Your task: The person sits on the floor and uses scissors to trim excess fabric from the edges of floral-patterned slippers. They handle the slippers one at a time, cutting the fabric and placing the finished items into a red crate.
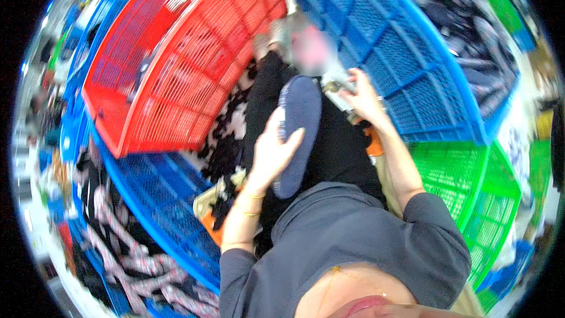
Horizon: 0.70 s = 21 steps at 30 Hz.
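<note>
A long dark-blue shoe sole [302, 132], rounded at both ends, lies over my lap. A paler patterned strip shows along its upper left edge. My left hand [275, 152] grips it from the left side, thumb across its face and the other fingers partly hidden. To the right, my right hand [363, 99] is raised beside the blue basket wall with its fingers apart. It appears to hold nothing. A small pale, metallic-looking object [334, 86] sits just left of those fingertips, too blurred to name.
A red basket [188, 76] stands ahead left, and a large blue basket [406, 65] with dark patterned pieces [465, 29] ahead right. Another blue basket [159, 212] is at near left, beside patterned pieces [135, 265]. A green basket [465, 194] is at near right. Black scraps [226, 135] lie left of my legs.
</note>
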Tool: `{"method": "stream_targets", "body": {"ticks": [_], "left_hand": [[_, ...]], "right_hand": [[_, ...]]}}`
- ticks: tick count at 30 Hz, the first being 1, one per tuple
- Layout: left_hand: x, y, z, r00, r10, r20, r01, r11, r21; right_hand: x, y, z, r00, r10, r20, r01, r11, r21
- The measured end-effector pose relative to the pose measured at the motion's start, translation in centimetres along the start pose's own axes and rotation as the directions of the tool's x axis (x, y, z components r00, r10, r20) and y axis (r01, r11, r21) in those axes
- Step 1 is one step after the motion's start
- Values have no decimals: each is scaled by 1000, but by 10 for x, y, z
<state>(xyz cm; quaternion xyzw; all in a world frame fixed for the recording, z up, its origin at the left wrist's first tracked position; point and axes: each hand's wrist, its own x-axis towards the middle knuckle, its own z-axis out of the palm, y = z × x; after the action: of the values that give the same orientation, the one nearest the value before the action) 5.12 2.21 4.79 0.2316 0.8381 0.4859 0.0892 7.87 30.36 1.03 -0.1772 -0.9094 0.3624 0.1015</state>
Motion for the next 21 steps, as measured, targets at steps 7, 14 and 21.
{"method": "stream_targets", "body": {"ticks": [7, 14, 21], "left_hand": [[149, -25, -191, 694, -79, -716, -501, 661, -559], [87, -18, -88, 892, -178, -415, -177, 708, -684], [44, -60, 2, 932, -290, -219, 18, 639, -769]], "right_hand": [[39, -69, -99, 962, -116, -247, 191, 933, 305], [275, -8, -236, 806, -160, -570, -97, 915, -393], [338, 36, -203, 925, 373, -69, -377, 924, -65]]}}
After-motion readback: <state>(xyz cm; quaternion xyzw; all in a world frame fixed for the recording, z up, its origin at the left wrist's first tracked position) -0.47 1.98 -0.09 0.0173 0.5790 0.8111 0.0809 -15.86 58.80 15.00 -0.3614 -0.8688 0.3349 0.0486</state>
